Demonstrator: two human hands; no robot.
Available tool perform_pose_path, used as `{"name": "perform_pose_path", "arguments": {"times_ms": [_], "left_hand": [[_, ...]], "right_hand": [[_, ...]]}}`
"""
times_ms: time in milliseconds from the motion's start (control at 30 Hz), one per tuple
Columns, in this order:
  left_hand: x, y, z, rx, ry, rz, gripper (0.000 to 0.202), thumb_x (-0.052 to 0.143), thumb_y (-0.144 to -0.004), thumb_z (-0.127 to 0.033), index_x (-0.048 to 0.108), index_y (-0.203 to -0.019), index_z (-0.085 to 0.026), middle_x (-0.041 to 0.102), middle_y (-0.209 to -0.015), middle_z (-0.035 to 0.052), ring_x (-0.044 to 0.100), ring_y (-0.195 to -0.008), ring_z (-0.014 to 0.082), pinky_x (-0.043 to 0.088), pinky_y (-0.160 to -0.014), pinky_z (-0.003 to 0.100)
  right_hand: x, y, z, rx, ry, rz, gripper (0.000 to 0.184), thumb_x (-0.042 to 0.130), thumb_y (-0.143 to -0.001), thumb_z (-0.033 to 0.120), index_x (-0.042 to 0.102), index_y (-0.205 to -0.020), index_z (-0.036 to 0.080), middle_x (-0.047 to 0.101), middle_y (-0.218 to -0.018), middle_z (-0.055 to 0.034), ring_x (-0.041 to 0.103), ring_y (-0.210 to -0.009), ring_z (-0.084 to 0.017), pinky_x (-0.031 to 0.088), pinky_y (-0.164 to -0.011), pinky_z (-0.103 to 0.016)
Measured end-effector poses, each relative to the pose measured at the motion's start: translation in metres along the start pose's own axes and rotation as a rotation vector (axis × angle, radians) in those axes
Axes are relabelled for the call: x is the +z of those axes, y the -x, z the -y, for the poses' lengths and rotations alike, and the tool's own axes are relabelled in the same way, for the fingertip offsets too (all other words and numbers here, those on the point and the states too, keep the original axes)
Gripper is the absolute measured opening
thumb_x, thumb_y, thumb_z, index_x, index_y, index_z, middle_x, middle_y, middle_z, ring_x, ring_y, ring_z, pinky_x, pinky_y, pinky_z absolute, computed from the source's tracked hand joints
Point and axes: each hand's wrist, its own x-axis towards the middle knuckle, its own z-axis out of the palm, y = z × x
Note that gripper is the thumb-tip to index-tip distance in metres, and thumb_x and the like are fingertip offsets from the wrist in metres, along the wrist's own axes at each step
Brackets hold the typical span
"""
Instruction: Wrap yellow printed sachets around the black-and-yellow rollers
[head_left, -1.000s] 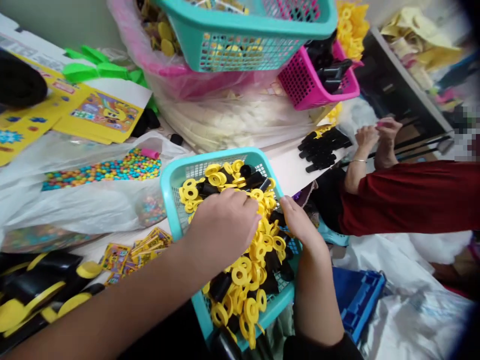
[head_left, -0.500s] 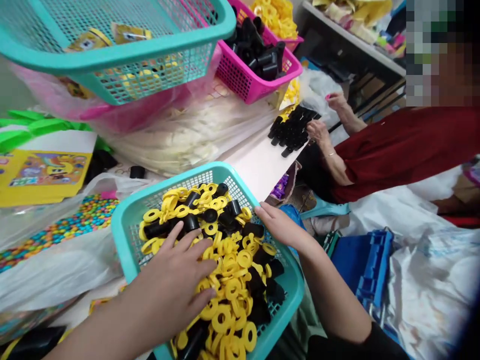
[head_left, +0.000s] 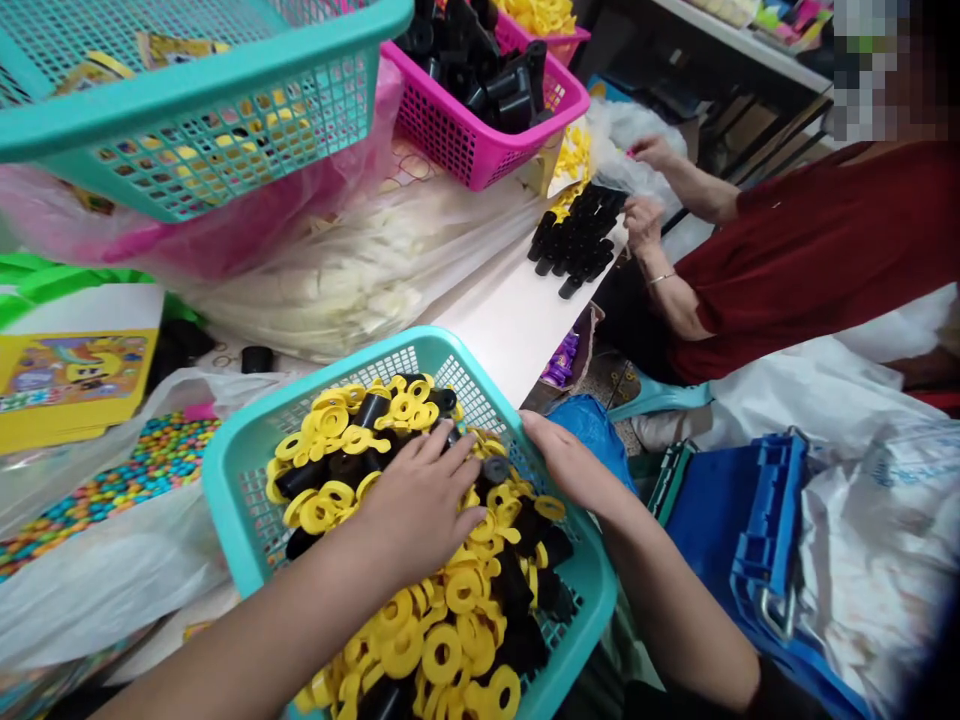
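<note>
Pressing left hand (head_left: 420, 500): palm down on the pile, fingers spread and slightly bent, closed on nothing that shows
Rings (head_left: 442, 640): yellow, mixed with black tubes (head_left: 517, 590), heaped to the near rim; a sideways sweep could push some over it
Right hand (head_left: 570, 465): flat at the right rim, fingers straight; whether anything lies under it cannot be told
Basket (head_left: 217, 475): teal, at the table edge, near corner seemingly past it; weight pressed there could tip it toward the crate (head_left: 757, 520)
Bag (head_left: 112, 580): clear, candies inside, just beside the basket; stray rings could vanish in its folds
Top basket (head_left: 225, 140): tilted on a pink sack (head_left: 225, 230); a knock could bring it down
Co-worker's hand (head_left: 645, 220): at a row of tubes, well apart
</note>
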Motion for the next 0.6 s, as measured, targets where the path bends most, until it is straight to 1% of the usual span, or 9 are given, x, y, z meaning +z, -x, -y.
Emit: {"name": "perform_pose_path", "arguments": {"times_ms": [33,100,167,200,300,367,400,500,600], "left_hand": [[0.0,0.005,0.001,0.001,-0.002,-0.001,0.047,0.034,-0.091,-0.048,0.055,-0.126,-0.022,0.049,-0.139,0.0065,0.027,-0.135,0.0336,0.027,-0.106,0.051],[-0.002,0.013,0.002,0.02,0.001,-0.016,0.042,0.037,-0.091,-0.045,0.061,-0.115,-0.022,0.055,-0.132,0.0065,0.031,-0.133,0.0341,0.028,-0.104,0.052],[-0.006,0.015,0.0,0.025,0.012,-0.028,0.039,0.039,-0.09,-0.045,0.064,-0.109,-0.022,0.059,-0.126,0.0071,0.032,-0.132,0.0351,0.029,-0.102,0.053],[-0.007,0.014,-0.001,0.022,0.016,-0.031,0.039,0.04,-0.089,-0.046,0.064,-0.107,-0.021,0.061,-0.123,0.0076,0.033,-0.131,0.0355,0.03,-0.101,0.053],[-0.01,0.008,-0.006,0.01,0.013,-0.034,0.038,0.041,-0.088,-0.047,0.065,-0.103,-0.021,0.064,-0.114,0.0088,0.037,-0.127,0.0358,0.033,-0.098,0.054],[-0.011,0.006,-0.008,0.004,-0.002,-0.037,0.037,0.043,-0.087,-0.046,0.065,-0.103,-0.021,0.064,-0.112,0.0094,0.039,-0.125,0.0355,0.033,-0.097,0.055],[-0.011,0.006,-0.008,0.002,-0.009,-0.041,0.036,0.045,-0.086,-0.046,0.065,-0.103,-0.021,0.064,-0.112,0.0095,0.039,-0.124,0.0352,0.033,-0.097,0.054],[-0.006,0.008,-0.008,-0.002,-0.023,-0.055,0.036,0.047,-0.085,-0.046,0.065,-0.103,-0.021,0.064,-0.11,0.0094,0.038,-0.126,0.0343,0.034,-0.098,0.052],[-0.003,0.008,-0.008,-0.012,-0.013,-0.049,0.039,0.047,-0.085,-0.048,0.065,-0.106,-0.02,0.063,-0.112,0.01,0.035,-0.128,0.0347,0.034,-0.098,0.052]], "right_hand": [[0.0,0.0,-0.001,-0.016,0.038,-0.013,0.044,0.021,-0.095,0.038,0.058,-0.115,0.023,0.064,-0.107,-0.0039,0.057,-0.101,-0.021,0.045,-0.092,-0.037],[-0.001,0.001,-0.001,-0.087,0.173,-0.087,0.041,0.029,-0.094,0.037,0.047,-0.128,0.023,0.059,-0.113,-0.0071,0.056,-0.102,-0.021,0.045,-0.092,-0.04],[-0.001,0.0,-0.001,-0.216,0.371,-0.162,0.046,0.041,-0.091,0.033,0.038,-0.135,0.023,0.053,-0.12,-0.0115,0.054,-0.106,-0.024,0.045,-0.092,-0.044],[-0.001,0.0,-0.001,-0.295,0.49,-0.181,0.047,0.046,-0.088,0.029,0.04,-0.134,0.023,0.05,-0.123,-0.0132,0.051,-0.11,-0.026,0.044,-0.093,-0.046],[0.002,-0.003,0.001,-0.51,0.846,-0.166,0.04,0.054,-0.081,0.016,0.056,-0.12,0.025,0.039,-0.14,-0.0126,0.031,-0.13,-0.035,0.034,-0.1,-0.055],[0.007,-0.008,0.003,-0.569,0.995,-0.153,0.04,0.056,-0.078,0.012,0.06,-0.116,0.024,0.029,-0.148,-0.0092,0.018,-0.136,-0.039,0.025,-0.104,-0.058],[0.01,-0.01,0.003,-0.578,1.038,-0.151,0.039,0.056,-0.077,0.012,0.061,-0.115,0.023,0.026,-0.15,-0.0085,0.016,-0.137,-0.04,0.023,-0.105,-0.058],[0.019,-0.017,0.008,-0.605,1.118,-0.129,0.025,0.054,-0.081,0.013,0.067,-0.101,0.017,0.029,-0.149,-0.0096,0.02,-0.137,-0.038,0.022,-0.107,-0.054],[0.02,-0.017,0.015,-0.661,1.153,-0.083,0.016,0.053,-0.081,0.012,0.069,-0.086,0.014,0.041,-0.142,-0.0127,0.03,-0.132,-0.036,0.029,-0.104,-0.051]]}}
